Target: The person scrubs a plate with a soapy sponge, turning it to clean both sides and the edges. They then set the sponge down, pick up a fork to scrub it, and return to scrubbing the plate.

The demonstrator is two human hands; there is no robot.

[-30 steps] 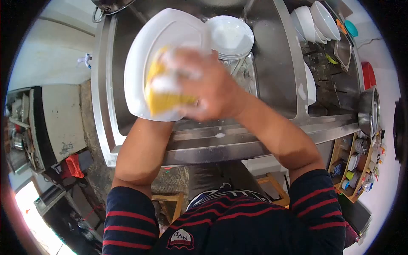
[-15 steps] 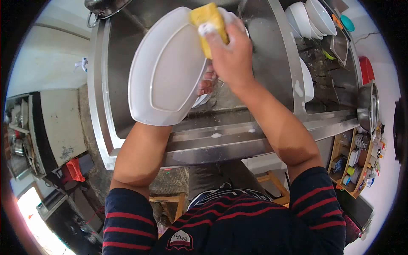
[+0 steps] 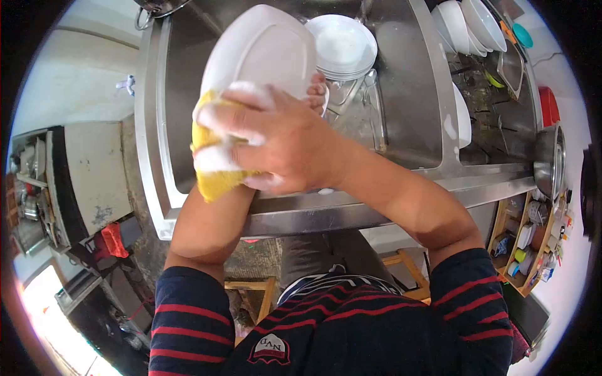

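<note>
A white oval dish (image 3: 269, 56) is held up over the steel sink, its underside facing the camera. My left hand (image 3: 316, 91) grips it from beneath; only the fingertips show at its right edge, and the palm is hidden. My right hand (image 3: 282, 141) has its foamy fingers wrapped round a yellow sponge (image 3: 216, 182), which lies against the near-left end of the dish. Behind, a stack of white plates (image 3: 343, 44) rests in the basin beside a clear glass dish (image 3: 370, 109).
The sink's front rim (image 3: 313, 216) runs in front of my body. White bowls (image 3: 454, 28) stand in the right basin, with a metal bowl (image 3: 549, 161) at its outer side. A metal pot (image 3: 164, 6) is at the top left. A wooden shelf (image 3: 525, 250) is at the right.
My right hand and the sponge have moved from the far right end of the dish to its near-left end. The stacked plates have come into view.
</note>
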